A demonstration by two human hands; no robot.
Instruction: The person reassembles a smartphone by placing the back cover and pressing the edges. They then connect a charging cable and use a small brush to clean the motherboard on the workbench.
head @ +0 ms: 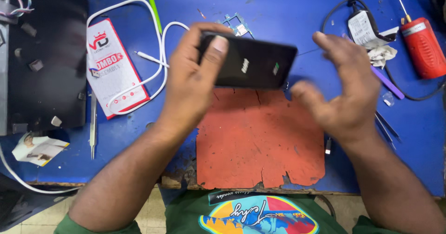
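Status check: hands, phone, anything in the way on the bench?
Left hand has its grip on the black phone, above the orange mat. Right hand open, off the phone. White cable and tweezers lie left, apart.

view: your one head camera | facing: steeply down at the blue bench (288,6) | range: close, arm's length

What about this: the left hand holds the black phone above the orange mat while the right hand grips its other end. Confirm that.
Not quite. The head view shows the left hand holding the black phone above the orange mat, but the right hand grips nothing: its fingers are spread open, clear of the phone's end.
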